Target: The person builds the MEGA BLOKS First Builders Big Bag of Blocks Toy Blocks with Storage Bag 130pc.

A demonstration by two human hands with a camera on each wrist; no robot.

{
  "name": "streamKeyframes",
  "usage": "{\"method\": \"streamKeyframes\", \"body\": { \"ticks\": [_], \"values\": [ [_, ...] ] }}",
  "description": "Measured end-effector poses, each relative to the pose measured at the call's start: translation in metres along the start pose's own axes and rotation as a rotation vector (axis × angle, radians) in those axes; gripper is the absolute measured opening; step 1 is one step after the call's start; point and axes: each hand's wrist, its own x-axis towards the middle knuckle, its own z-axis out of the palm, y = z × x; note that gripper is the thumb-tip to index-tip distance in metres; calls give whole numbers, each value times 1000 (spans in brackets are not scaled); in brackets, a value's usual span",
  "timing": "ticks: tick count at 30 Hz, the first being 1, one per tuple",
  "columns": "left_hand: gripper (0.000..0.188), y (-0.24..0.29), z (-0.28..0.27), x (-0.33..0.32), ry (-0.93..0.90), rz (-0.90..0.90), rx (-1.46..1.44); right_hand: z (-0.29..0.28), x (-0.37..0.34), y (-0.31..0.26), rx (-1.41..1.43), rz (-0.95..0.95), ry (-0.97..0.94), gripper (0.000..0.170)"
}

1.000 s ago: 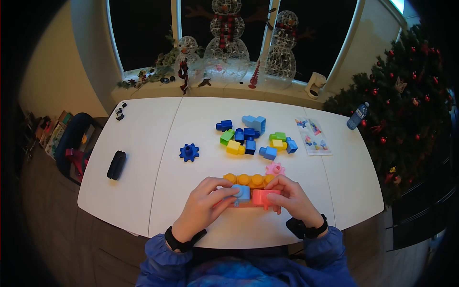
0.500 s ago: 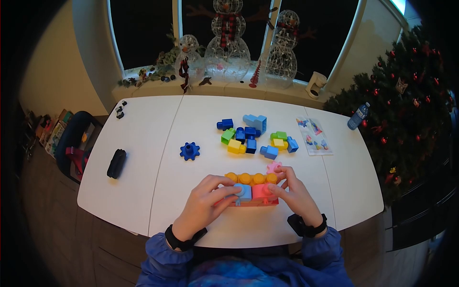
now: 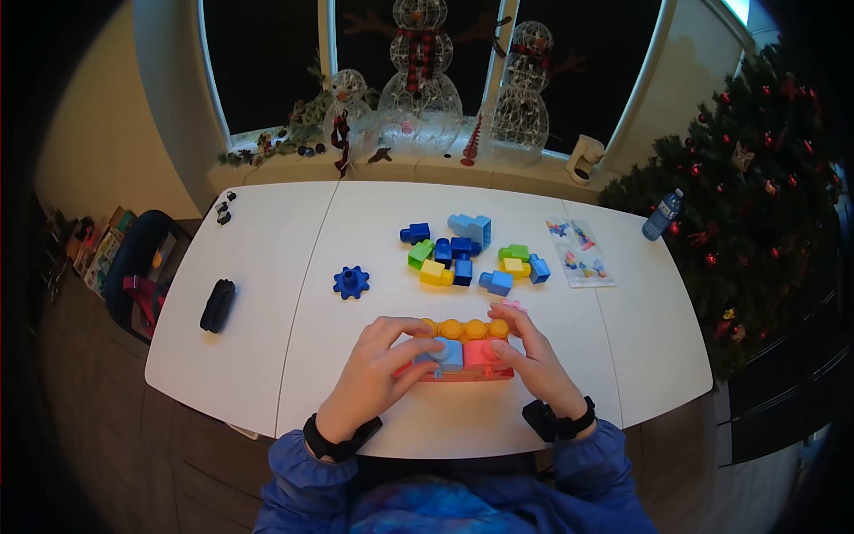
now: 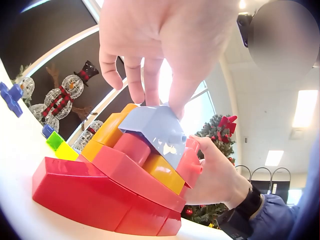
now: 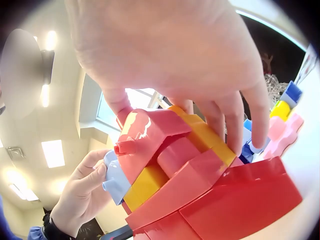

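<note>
A stacked build has a red base, an orange row of round studs at the back and two blocks side by side in front. My left hand pinches the light blue block, which sits on the left part of the stack. On the coral block beside it rests the thumb of my right hand, with the fingers curled over the back of the orange row. Whether either block is fully seated, I cannot tell.
Loose blue, green and yellow blocks lie beyond the build. A blue gear piece is to their left, a pink gear just behind the build. Further out are a black case, a picture sheet and a bottle.
My right hand lifted off the build's right end a little, then came back with its fingers further behind the orange row, over part of the pink gear. The left hand keeps its pinch.
</note>
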Motion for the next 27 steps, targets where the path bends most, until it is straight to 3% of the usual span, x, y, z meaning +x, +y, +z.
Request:
{"method": "streamKeyframes", "body": {
  "ticks": [3, 6, 12, 21, 27],
  "values": [
    [34, 0, 0, -2, 92, -83, -67, -7, -6, -13, -50, -212, 85, 46],
    [33, -2, -2, -5, 44, -23, 4, -9, -14, -22, -209, -341, 83, 32],
    [32, -2, 8, -5, 52, -4, -18, 3, -16, -15, -142, -347, 100, 19],
    [21, -2, -8, 5, -15, -43, -205, 2, -12, -13, -126, -354, 88, 19],
    [11, -37, -23, 16, 111, -191, -170, 2, -11, -13, -129, -356, 85, 20]
  ]
}}
